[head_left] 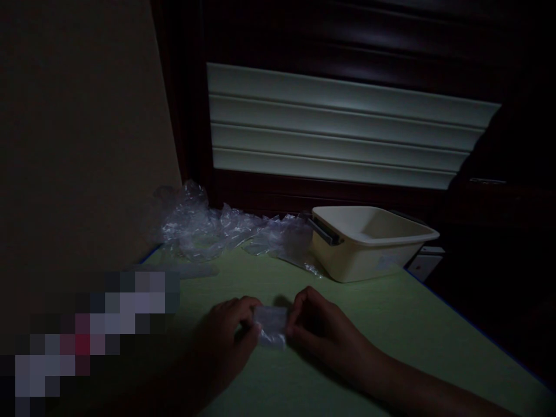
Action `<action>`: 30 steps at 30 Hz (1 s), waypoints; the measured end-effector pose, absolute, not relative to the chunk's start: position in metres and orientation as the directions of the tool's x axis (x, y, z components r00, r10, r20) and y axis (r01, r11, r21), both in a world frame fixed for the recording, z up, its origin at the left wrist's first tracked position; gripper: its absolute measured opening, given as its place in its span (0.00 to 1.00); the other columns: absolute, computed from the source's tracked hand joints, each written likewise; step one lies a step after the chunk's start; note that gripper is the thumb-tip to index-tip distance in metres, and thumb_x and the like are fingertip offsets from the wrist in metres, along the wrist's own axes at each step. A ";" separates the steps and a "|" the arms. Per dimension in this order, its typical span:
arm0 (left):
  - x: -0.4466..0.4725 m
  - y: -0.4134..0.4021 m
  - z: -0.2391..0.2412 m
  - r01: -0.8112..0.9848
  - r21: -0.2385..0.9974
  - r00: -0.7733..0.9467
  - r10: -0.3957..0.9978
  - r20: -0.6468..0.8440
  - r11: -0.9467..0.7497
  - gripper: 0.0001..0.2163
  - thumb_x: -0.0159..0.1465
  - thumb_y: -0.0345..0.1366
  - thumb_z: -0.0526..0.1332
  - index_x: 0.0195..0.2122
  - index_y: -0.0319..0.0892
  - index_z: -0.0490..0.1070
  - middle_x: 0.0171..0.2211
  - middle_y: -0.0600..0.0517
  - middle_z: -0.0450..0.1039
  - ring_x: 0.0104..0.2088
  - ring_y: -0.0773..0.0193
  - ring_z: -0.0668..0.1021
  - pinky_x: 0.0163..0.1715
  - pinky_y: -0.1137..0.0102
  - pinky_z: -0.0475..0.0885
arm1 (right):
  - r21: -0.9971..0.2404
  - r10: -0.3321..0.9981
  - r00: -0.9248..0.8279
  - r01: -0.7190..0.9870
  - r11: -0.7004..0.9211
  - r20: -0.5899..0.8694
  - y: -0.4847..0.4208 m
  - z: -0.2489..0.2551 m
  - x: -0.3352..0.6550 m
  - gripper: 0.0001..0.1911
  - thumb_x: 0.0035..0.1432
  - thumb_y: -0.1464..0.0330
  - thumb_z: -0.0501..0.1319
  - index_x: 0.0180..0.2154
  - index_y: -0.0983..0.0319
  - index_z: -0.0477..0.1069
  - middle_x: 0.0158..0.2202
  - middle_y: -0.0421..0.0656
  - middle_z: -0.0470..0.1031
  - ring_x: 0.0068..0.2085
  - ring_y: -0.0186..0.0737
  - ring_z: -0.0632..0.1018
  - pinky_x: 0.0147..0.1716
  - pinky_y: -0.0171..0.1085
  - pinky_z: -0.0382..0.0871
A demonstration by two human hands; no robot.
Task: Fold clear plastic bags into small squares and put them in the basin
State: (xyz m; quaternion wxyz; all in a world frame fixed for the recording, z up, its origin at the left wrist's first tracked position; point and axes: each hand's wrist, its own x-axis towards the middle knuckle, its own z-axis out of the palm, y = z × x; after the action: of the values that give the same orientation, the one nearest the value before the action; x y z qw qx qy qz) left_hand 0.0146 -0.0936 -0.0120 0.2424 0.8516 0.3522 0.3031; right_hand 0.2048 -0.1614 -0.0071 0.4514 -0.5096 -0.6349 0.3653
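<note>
Both of my hands meet over a small clear plastic bag (pixel 271 326) on the green table surface (pixel 391 324). My left hand (pixel 228 333) pinches the bag's left edge with curled fingers. My right hand (pixel 319 327) grips its right edge the same way. The bag lies low, at or just above the table. The room is dim, so what the bag holds cannot be made out.
A heap of crumpled clear plastic bags (pixel 217 229) lies at the table's far left edge. A cream plastic tub (pixel 369 243) with a dark handle stands at the far right. A closed blind (pixel 339 133) fills the window behind. The table's right edge drops off into darkness.
</note>
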 end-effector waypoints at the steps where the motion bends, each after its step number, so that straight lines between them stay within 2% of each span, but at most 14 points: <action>1: 0.014 -0.093 -0.013 0.455 0.608 0.563 0.739 0.370 -0.651 0.10 0.58 0.31 0.53 0.37 0.44 0.71 0.30 0.52 0.74 0.36 0.59 0.76 0.38 0.66 0.69 | -0.889 0.969 -0.071 0.385 0.246 0.237 -0.162 -0.006 0.205 0.06 0.55 0.69 0.59 0.32 0.61 0.61 0.26 0.38 0.67 0.26 0.32 0.67 0.24 0.31 0.61; 4: 0.013 -0.092 -0.017 0.456 0.535 0.562 0.696 0.447 -0.711 0.13 0.58 0.31 0.52 0.41 0.42 0.73 0.30 0.50 0.73 0.35 0.58 0.76 0.39 0.64 0.69 | -0.691 0.900 -0.166 0.590 0.417 0.403 -0.167 -0.001 0.206 0.01 0.59 0.71 0.55 0.33 0.61 0.64 0.30 0.42 0.68 0.30 0.35 0.69 0.29 0.35 0.66; 6: 0.014 -0.090 -0.020 0.450 0.480 0.570 0.656 0.495 -0.753 0.14 0.58 0.30 0.51 0.42 0.40 0.74 0.28 0.50 0.73 0.34 0.58 0.75 0.38 0.63 0.70 | -0.541 0.822 -0.291 0.638 0.548 0.489 -0.171 0.003 0.205 0.06 0.60 0.74 0.53 0.37 0.62 0.66 0.36 0.46 0.70 0.37 0.38 0.71 0.36 0.37 0.68; 8: 0.014 -0.088 -0.021 0.462 0.457 0.576 0.649 0.497 -0.760 0.15 0.57 0.30 0.52 0.43 0.38 0.74 0.26 0.51 0.72 0.31 0.59 0.74 0.37 0.63 0.70 | -0.470 0.778 -0.386 0.634 0.614 0.495 -0.173 0.006 0.203 0.10 0.60 0.75 0.52 0.41 0.63 0.68 0.41 0.48 0.71 0.43 0.40 0.71 0.42 0.39 0.68; 11: 0.014 -0.086 -0.019 0.524 0.491 0.565 0.715 0.411 -0.696 0.19 0.55 0.29 0.54 0.47 0.37 0.72 0.22 0.54 0.70 0.26 0.62 0.73 0.34 0.66 0.70 | -0.454 0.785 -0.451 0.645 0.615 0.423 -0.175 0.009 0.202 0.14 0.59 0.74 0.54 0.47 0.64 0.68 0.46 0.50 0.72 0.47 0.42 0.71 0.47 0.41 0.67; 14: 0.014 -0.085 -0.014 0.567 0.494 0.573 0.747 0.337 -0.659 0.20 0.57 0.29 0.54 0.51 0.38 0.69 0.21 0.56 0.69 0.26 0.62 0.74 0.32 0.68 0.69 | -0.422 0.793 -0.506 0.671 0.609 0.341 -0.175 0.011 0.201 0.17 0.59 0.71 0.55 0.51 0.66 0.67 0.49 0.52 0.71 0.49 0.44 0.71 0.49 0.43 0.66; 16: 0.014 -0.085 -0.012 0.579 0.418 0.591 0.713 0.377 -0.701 0.18 0.60 0.29 0.54 0.51 0.37 0.68 0.24 0.54 0.70 0.29 0.60 0.74 0.34 0.67 0.69 | -0.401 0.798 -0.532 0.690 0.603 0.285 -0.175 0.013 0.201 0.18 0.60 0.71 0.55 0.52 0.66 0.67 0.49 0.52 0.72 0.49 0.45 0.71 0.50 0.44 0.65; 19: 0.012 -0.086 -0.010 0.595 0.254 0.610 0.634 0.476 -0.763 0.11 0.61 0.29 0.57 0.45 0.38 0.69 0.34 0.49 0.71 0.34 0.58 0.74 0.35 0.64 0.70 | -0.387 0.810 -0.533 0.712 0.585 0.245 -0.175 0.016 0.200 0.17 0.60 0.71 0.55 0.51 0.65 0.68 0.48 0.52 0.72 0.49 0.45 0.71 0.50 0.44 0.65; 22: 0.012 -0.087 -0.007 0.591 0.087 0.683 0.555 0.475 -0.802 0.04 0.60 0.27 0.60 0.35 0.40 0.70 0.35 0.49 0.70 0.33 0.59 0.73 0.33 0.65 0.69 | -0.383 0.813 -0.524 0.718 0.581 0.252 -0.177 0.015 0.199 0.16 0.60 0.71 0.54 0.50 0.65 0.68 0.47 0.51 0.72 0.47 0.46 0.71 0.48 0.45 0.66; 25: 0.013 -0.090 -0.004 0.498 -0.016 0.786 0.444 0.430 -0.867 0.05 0.60 0.25 0.60 0.29 0.40 0.69 0.29 0.52 0.69 0.30 0.60 0.71 0.31 0.66 0.68 | -0.426 0.798 -0.516 0.676 0.602 0.311 -0.178 0.011 0.199 0.15 0.60 0.73 0.54 0.49 0.63 0.69 0.46 0.50 0.72 0.45 0.43 0.72 0.46 0.42 0.67; 27: 0.013 -0.092 -0.002 0.418 0.012 0.816 0.381 0.435 -0.908 0.05 0.61 0.26 0.61 0.28 0.40 0.69 0.27 0.52 0.69 0.30 0.60 0.71 0.31 0.65 0.67 | -0.485 0.793 -0.482 0.627 0.610 0.372 -0.177 0.008 0.200 0.13 0.60 0.74 0.53 0.46 0.63 0.69 0.43 0.50 0.72 0.43 0.40 0.72 0.43 0.38 0.68; 30: 0.012 -0.096 -0.001 0.319 0.098 0.831 0.328 0.449 -0.943 0.02 0.61 0.29 0.63 0.32 0.41 0.71 0.31 0.52 0.71 0.34 0.59 0.71 0.35 0.64 0.67 | -0.546 0.811 -0.356 0.606 0.579 0.464 -0.174 0.005 0.203 0.09 0.60 0.74 0.53 0.41 0.64 0.70 0.37 0.47 0.71 0.39 0.39 0.72 0.38 0.35 0.68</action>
State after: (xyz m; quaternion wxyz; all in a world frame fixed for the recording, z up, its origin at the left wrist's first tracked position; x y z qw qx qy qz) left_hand 0.0119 -0.0958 -0.0012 0.0093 0.9569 0.1692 0.2361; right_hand 0.2033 -0.1744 0.0053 0.3623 -0.4368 -0.8112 0.1412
